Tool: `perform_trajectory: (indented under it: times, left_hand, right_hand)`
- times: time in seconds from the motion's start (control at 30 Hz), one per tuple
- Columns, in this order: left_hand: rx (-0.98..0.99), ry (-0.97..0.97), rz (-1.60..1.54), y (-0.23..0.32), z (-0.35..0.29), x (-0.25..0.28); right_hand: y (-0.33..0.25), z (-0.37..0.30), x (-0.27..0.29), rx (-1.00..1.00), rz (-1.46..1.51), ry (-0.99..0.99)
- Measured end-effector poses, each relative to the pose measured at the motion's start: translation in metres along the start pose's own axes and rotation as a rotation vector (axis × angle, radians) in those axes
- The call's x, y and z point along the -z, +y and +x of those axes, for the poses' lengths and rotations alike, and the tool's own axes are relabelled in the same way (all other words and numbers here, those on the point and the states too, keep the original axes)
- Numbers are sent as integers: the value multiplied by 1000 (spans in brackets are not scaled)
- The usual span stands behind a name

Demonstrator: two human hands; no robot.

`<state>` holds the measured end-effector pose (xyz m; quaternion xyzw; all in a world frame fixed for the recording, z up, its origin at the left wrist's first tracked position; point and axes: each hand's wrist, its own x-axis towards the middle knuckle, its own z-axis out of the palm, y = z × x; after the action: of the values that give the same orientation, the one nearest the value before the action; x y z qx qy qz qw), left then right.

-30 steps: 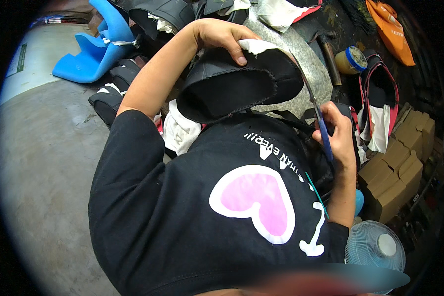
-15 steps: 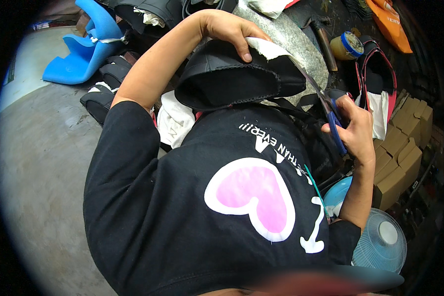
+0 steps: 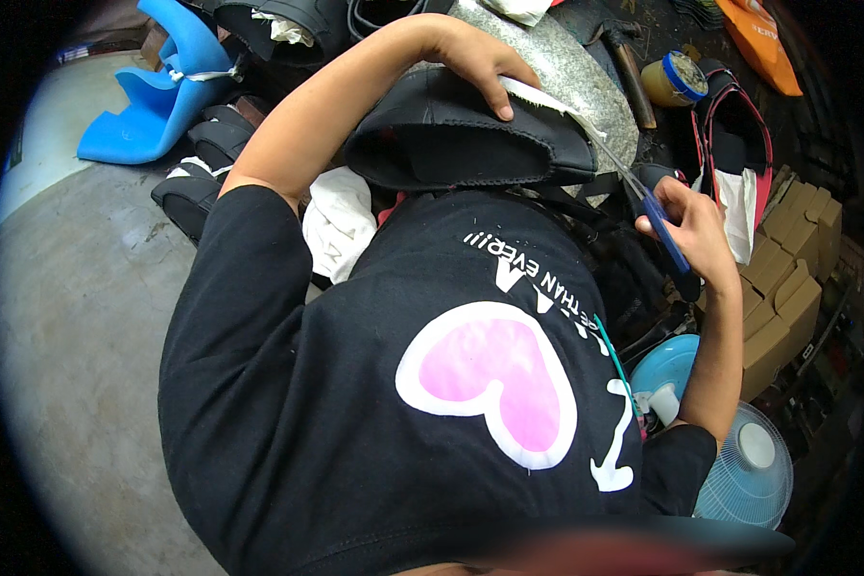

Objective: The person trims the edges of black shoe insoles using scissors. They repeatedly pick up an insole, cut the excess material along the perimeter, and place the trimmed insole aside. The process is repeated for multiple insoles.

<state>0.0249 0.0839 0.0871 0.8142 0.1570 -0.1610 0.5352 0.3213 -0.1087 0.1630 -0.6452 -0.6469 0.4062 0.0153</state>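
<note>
A black shoe upper (image 3: pixel 403 120), its wide opening edged with small notches, rests near my lap at the top of the view. My left hand (image 3: pixel 485 69) grips its upper side, the thumb over the black material and the other fingers hidden behind. Along that side runs a strip of white lining (image 3: pixel 552 104). My right hand (image 3: pixel 698 230) is closed around the blue handles of a pair of scissors (image 3: pixel 664 223). Their blades point up and left, with the tips at the end of the white lining; whether they touch it I cannot tell.
Beyond the upper lies a speckled stone slab (image 3: pixel 586 86), with a hammer (image 3: pixel 631 82) and a blue-lidded jar (image 3: pixel 677 79) to its right. A red-edged black upper (image 3: pixel 736 120) and cardboard boxes (image 3: pixel 787 298) stand farther right. Blue foam (image 3: pixel 149 115) and white cloth (image 3: pixel 338 226) lie left.
The shoe upper has tipped so its opening looks narrower, and my left hand has shifted slightly right with it. The scissors have moved slightly right, and their handles look closer together.
</note>
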Motion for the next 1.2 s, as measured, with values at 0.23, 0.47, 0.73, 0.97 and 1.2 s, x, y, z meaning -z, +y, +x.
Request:
perform_trajectory:
  times: [0.23, 0.47, 0.73, 0.97, 1.2]
  left_hand:
    - [27, -47, -309, -15, -13, -7]
    - [-96, 31, -387, -3, -13, -17]
    - [-107, -17, -458, -12, -14, -21]
    - [-136, -180, -622, -23, -7, -20]
    - [-158, -213, -752, -23, -8, -19]
  right_hand:
    - [18, 17, -23, -61, 149, -112]
    - [12, 14, -7, 18, 14, -148]
    - [20, 9, -12, 100, 270, -256]
    - [14, 8, -11, 80, 206, -242]
    - [15, 2, -13, -61, 344, -288]
